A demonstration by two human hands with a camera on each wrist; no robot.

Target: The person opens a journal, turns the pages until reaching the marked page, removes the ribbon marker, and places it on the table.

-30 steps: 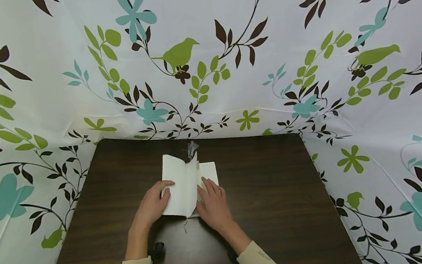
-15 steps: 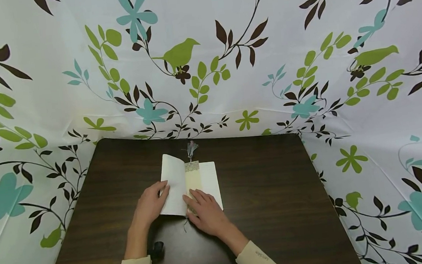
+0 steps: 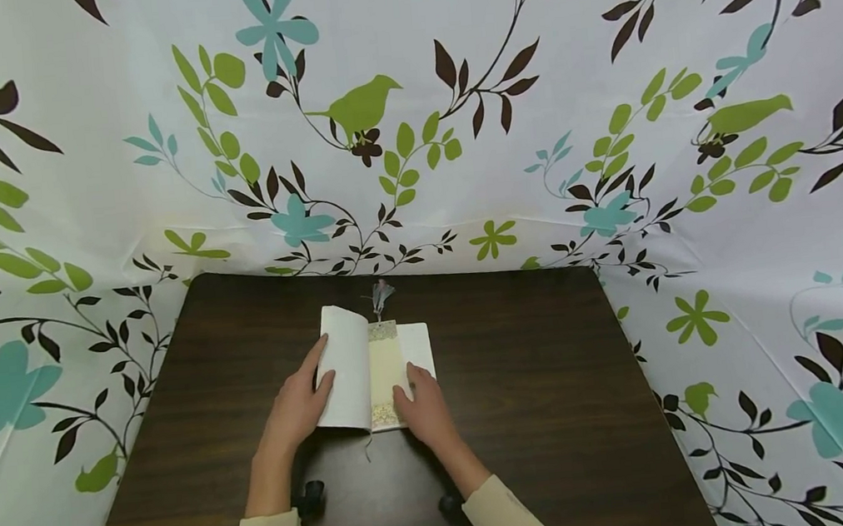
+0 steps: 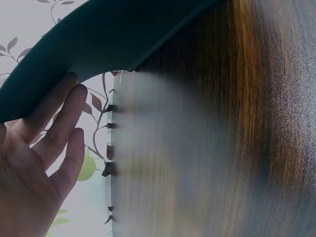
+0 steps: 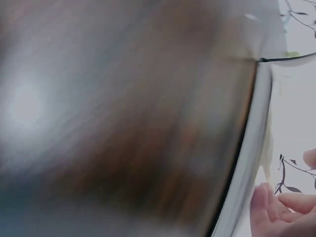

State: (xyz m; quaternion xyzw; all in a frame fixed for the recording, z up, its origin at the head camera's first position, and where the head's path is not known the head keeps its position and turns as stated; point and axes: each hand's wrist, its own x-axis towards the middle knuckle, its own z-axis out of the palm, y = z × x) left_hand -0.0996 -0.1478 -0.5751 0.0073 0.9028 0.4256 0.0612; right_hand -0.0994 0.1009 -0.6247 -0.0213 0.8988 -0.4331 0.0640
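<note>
A small notebook with a dark teal cover [image 4: 118, 34] lies spread on the table in the head view. My left hand [image 3: 298, 403] holds its raised left side [image 3: 344, 370], with fingers against the cover's outer face in the left wrist view. On the right-hand page [image 3: 417, 347] lies a cream bookmark [image 3: 386, 370] with glittery ends, its grey tassel [image 3: 382, 296] past the notebook's top. My right hand [image 3: 427, 409] rests over the lower right page, its thumb at the bookmark's right edge. In the right wrist view, the right fingers [image 5: 276, 212] are near the page edge.
The dark wooden table [image 3: 554, 402] runs out to a white curtain [image 3: 482, 7] printed with leaves, birds and flowers, hanging behind and at both sides. A thin ribbon [image 3: 368, 447] sticks out below the notebook's spine. Black wrist cameras [image 3: 310, 498] sit under the forearms.
The loose page between the hands has gone over to the left, uncovering the bookmark. My right hand moved left across the bookmark, then back right. My left index finger reaches farther up the cover.
</note>
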